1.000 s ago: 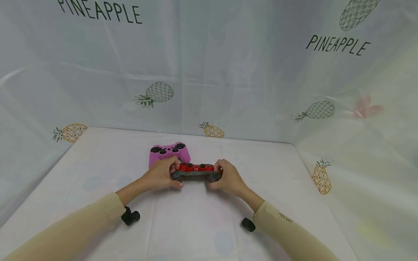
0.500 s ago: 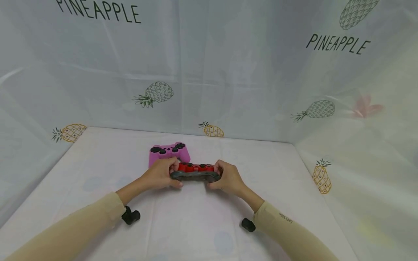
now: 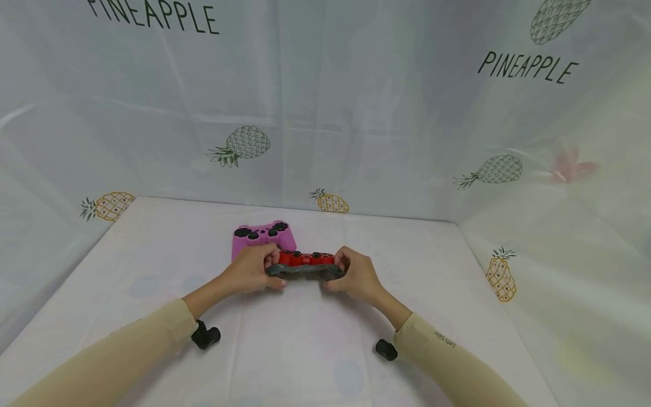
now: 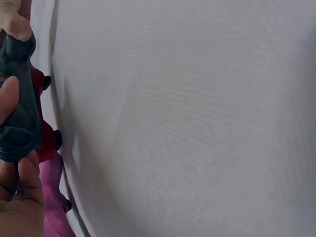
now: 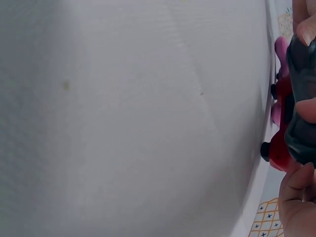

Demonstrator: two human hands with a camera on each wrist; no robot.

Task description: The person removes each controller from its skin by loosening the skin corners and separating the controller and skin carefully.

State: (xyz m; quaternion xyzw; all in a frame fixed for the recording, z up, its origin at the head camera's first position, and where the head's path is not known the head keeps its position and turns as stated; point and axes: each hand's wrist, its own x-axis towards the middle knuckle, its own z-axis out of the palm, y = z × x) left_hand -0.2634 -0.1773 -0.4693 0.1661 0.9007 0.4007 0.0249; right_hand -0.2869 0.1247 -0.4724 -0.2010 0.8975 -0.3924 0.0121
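Note:
Both hands hold a red game controller [image 3: 307, 259] just above the table in the head view. Its near underside is dark grey [image 3: 305, 271]; I cannot tell whether that is its own shell or a separate cover. My left hand [image 3: 250, 269] grips the left end, the thumb below and fingers curled at the top. The right end is in my right hand [image 3: 359, 275], held likewise. Dark thumbsticks show past the red face in the right wrist view, where the grey back [image 5: 302, 84] is nearest. Behind the left hand lies a pink game controller [image 3: 264, 233], partly hidden.
A white cloth [image 3: 295, 350] with faint dots covers the table. Pineapple-printed sheets [image 3: 356, 113] hang at the back and sides. Small black devices sit at both wrists, the left one [image 3: 205, 335] below the sleeve and the right one [image 3: 386, 350] beside the other sleeve.
The red controller has tilted or risen very slightly, with its grey edge a little higher in view. Both hands keep their grip, and the pink controller stays put.

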